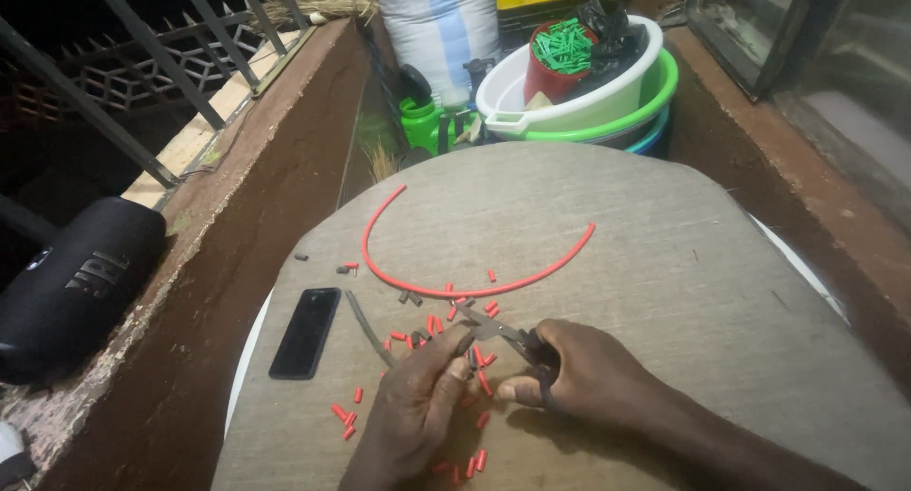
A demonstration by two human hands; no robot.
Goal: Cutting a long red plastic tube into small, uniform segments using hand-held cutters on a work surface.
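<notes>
My right hand [579,372] grips the black handles of a pair of cutters [503,336], jaws pointing left. My left hand [418,401] pinches a small red piece [472,361] at the jaws. A long red tube [446,287] curves in an arc across the grey board [664,263] just beyond the hands. Several short red tube pieces [346,417] lie scattered around and under my hands. A short grey tube length [365,325] lies left of the cutters.
A black phone [306,332] lies flat on the board's left. A black cylindrical speaker [71,287] rests on the brown ledge at left. Stacked white and green basins [607,97] holding a red cup of green pieces stand beyond the board. A green bottle [420,121] stands beside them.
</notes>
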